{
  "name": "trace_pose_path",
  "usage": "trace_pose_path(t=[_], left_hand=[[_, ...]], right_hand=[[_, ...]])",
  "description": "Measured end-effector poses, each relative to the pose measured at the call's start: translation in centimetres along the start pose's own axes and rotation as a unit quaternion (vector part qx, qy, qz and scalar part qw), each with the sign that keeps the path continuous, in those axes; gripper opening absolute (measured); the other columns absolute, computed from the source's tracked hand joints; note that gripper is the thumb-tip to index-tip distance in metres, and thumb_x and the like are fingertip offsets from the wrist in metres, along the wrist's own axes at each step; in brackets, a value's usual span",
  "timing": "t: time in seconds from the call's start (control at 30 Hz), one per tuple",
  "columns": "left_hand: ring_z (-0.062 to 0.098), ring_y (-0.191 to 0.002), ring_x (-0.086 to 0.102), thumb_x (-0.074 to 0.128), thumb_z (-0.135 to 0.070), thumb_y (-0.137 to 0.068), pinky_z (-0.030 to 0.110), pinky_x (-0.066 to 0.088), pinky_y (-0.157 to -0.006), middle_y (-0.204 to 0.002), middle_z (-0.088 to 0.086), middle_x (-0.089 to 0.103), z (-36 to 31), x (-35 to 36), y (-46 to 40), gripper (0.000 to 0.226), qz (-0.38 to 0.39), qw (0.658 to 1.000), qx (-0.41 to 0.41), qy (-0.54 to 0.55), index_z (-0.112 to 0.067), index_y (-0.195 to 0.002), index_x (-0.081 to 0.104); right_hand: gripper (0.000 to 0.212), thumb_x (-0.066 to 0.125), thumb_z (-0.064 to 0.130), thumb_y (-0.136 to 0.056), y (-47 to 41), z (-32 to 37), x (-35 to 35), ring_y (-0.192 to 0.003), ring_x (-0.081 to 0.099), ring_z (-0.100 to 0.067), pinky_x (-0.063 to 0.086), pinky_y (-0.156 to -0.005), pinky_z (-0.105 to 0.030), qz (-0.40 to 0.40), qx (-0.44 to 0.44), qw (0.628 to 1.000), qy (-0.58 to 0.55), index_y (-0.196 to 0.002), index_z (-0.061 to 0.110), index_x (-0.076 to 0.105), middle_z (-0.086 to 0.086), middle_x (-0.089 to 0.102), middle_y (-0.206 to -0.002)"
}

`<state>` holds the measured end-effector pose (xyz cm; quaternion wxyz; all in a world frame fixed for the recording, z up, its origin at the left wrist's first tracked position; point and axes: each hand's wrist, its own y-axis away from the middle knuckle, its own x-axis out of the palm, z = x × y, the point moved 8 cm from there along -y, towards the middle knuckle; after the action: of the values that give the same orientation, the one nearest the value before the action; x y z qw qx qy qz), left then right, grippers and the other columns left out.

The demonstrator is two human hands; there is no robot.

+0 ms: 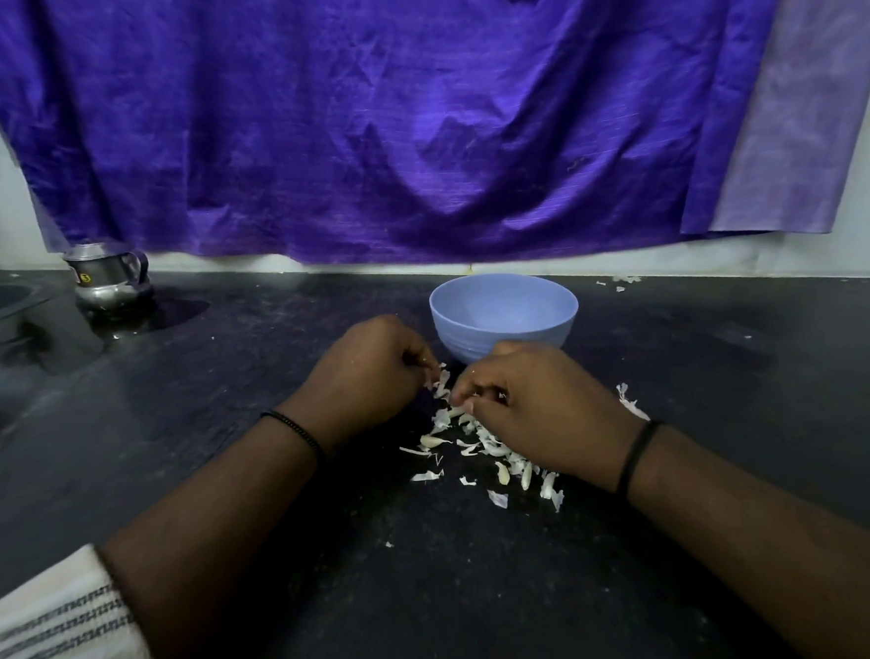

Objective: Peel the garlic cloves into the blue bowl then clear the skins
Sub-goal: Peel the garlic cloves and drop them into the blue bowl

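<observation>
Both hands sit close together just in front of the bowl on the counter. Left hand and right hand each have a curled grip pinching skins.

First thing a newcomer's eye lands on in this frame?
The big purple cloth hanging across the back wall. Below it, the left hand and right hand meet over a scatter of white garlic skins on the black counter, just in front of the blue bowl.

My one view sits on the head, looking forward and down, close over the worktop, facing a curtained wall.
</observation>
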<state>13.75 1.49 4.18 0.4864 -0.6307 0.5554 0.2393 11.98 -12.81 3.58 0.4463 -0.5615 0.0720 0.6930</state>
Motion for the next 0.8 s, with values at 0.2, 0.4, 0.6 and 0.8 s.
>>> trace_pose_path(t=[0.2,0.4,0.6,0.8], left_hand=[[0.01,-0.073,0.062,0.071,-0.031,-0.087,0.037,0.054,-0.07,-0.08,-0.005,0.068,0.0,0.2,-0.2,0.015,-0.015,1.0,0.003,-0.003,-0.018,-0.08,0.074],[-0.006,-0.067,0.054,0.066,-0.009,-0.085,0.018,0.042,-0.064,-0.075,-0.017,0.06,-1.1,0.2,0.4,0.013,-0.011,1.0,0.018,0.017,-0.018,-0.088,0.075],[-0.008,-0.064,0.056,0.075,-0.024,-0.086,0.009,0.039,-0.056,-0.074,-0.013,0.065,-2.2,0.6,0.8,0.006,-0.001,0.996,0.044,0.072,-0.018,-0.083,0.074],[0.001,-0.068,0.058,0.066,-0.006,-0.083,0.013,0.043,-0.063,-0.08,-0.014,0.06,-2.4,-0.1,1.0,0.018,-0.028,0.996,0.039,0.075,-0.02,-0.09,0.075]], right_hand=[[0.012,0.065,0.03,-0.089,-0.2,0.1,0.8,-0.089,0.055,-0.008,0.044,-0.076,-0.027,0.057,0.005,0.996,0.066,-0.098,0.034,0.073,0.012,0.048,-0.09],[0.013,0.073,0.018,-0.085,0.6,-1.6,-0.9,-0.071,0.058,0.004,0.045,-0.065,-0.015,0.038,0.059,0.997,-0.039,-0.084,0.029,0.067,0.013,0.066,-0.081],[0.015,0.082,0.013,-0.08,1.2,-3.1,-3.2,-0.066,0.065,0.005,0.047,-0.062,-0.011,0.013,0.111,0.983,-0.145,-0.085,0.027,0.077,0.013,0.074,-0.075],[0.007,0.078,0.009,-0.082,1.4,-3.0,-3.4,-0.066,0.065,0.001,0.049,-0.064,-0.011,-0.004,0.122,0.965,-0.232,-0.085,0.016,0.079,0.004,0.076,-0.075]])
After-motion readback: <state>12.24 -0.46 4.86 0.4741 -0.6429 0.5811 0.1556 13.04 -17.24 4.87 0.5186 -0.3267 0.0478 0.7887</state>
